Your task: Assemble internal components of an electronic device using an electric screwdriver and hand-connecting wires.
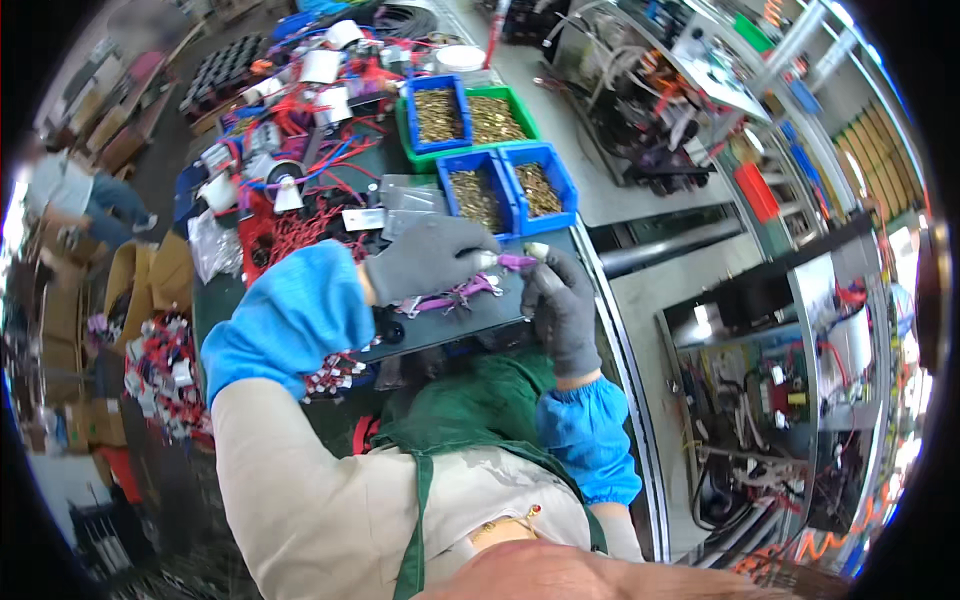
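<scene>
My left hand (pixel 435 258), in a grey glove with pale fingertips, reaches in over the dark table with its fingers pinched. My right hand (pixel 564 312), gloved the same way, is closed at the table's right edge. Between the fingertips of both hands runs a short purple wire (pixel 515 262); its ends are hidden by the fingers. Below the left hand a bundle of purple wires (pixel 455 298) lies on the tabletop. Just beyond the hands stand a blue bin (pixel 476 228) and another blue bin (pixel 568 200), both holding small brass-coloured metal parts.
Farther back, a green tray (pixel 530 125) carries a third blue bin (pixel 410 100) beside loose brass parts. Red wires (pixel 318 225), a clear plastic bag (pixel 408 200) and heaped cable assemblies cover the left side. A metal rail (pixel 622 370) edges the table's right. Another person (pixel 85 190) stands far left.
</scene>
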The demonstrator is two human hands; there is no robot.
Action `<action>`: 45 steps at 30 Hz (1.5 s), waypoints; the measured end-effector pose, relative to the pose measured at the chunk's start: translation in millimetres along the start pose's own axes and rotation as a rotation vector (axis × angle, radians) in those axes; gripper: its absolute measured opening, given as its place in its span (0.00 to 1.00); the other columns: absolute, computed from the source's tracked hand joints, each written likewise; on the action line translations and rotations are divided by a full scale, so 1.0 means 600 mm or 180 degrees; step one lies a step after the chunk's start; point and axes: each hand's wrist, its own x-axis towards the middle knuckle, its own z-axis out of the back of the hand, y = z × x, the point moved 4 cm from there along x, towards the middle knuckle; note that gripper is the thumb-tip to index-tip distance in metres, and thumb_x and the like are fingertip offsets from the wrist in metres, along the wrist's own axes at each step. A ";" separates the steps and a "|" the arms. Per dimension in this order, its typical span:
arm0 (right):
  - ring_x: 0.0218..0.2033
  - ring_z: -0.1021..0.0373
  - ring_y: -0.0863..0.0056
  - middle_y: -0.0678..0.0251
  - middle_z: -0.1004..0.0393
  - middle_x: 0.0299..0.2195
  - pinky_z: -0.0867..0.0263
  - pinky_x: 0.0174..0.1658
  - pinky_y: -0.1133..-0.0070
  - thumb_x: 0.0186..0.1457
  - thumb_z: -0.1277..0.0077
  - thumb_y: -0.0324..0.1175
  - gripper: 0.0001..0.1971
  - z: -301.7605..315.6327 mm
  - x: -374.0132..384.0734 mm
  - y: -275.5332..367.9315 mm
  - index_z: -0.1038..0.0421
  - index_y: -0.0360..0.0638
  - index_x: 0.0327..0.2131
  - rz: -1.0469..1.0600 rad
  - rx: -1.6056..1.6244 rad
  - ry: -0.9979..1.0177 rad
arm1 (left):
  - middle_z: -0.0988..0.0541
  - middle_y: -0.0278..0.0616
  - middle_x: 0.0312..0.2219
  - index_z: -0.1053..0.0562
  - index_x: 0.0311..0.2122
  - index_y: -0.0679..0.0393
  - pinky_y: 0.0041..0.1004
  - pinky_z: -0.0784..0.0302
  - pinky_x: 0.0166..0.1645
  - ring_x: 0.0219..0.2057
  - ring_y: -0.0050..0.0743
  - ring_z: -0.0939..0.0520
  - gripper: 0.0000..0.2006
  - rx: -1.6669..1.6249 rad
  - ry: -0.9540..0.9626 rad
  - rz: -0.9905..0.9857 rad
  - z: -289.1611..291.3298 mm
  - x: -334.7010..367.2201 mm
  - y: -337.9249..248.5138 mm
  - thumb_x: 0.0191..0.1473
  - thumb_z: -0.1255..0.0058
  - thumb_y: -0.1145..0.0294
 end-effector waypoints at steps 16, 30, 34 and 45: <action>0.22 0.38 0.86 0.70 0.30 0.27 0.40 0.24 0.87 0.57 0.54 0.36 0.12 0.013 -0.012 0.020 0.31 0.38 0.41 0.0222 0.0740 -0.0573 | 0.24 0.42 0.38 0.27 0.43 0.64 0.27 0.29 0.43 0.38 0.25 0.25 0.17 -0.1102 -0.0053 0.0397 0.007 -0.011 0.015 0.49 0.48 0.66; 0.20 0.39 0.86 0.72 0.33 0.25 0.41 0.22 0.87 0.54 0.52 0.33 0.12 -0.015 -0.015 -0.004 0.34 0.41 0.41 0.0049 -0.0249 -0.0795 | 0.25 0.41 0.31 0.26 0.37 0.56 0.31 0.28 0.39 0.34 0.37 0.22 0.09 -0.0238 -0.0298 -0.0774 -0.004 0.006 -0.021 0.52 0.51 0.65; 0.19 0.38 0.87 0.71 0.32 0.23 0.42 0.22 0.87 0.51 0.49 0.27 0.09 -0.034 -0.027 0.024 0.32 0.38 0.36 0.0643 -0.1142 -0.0386 | 0.25 0.44 0.26 0.29 0.34 0.57 0.37 0.26 0.31 0.29 0.44 0.21 0.08 0.1473 -0.0171 -0.0972 -0.010 -0.007 -0.052 0.49 0.55 0.66; 0.20 0.40 0.86 0.72 0.35 0.18 0.43 0.24 0.85 0.57 0.53 0.36 0.11 -0.013 -0.031 0.040 0.32 0.39 0.26 0.0953 -0.1795 -0.0932 | 0.28 0.40 0.31 0.31 0.36 0.56 0.34 0.26 0.31 0.33 0.39 0.24 0.12 0.1758 -0.0845 -0.0878 -0.048 -0.005 -0.044 0.44 0.51 0.65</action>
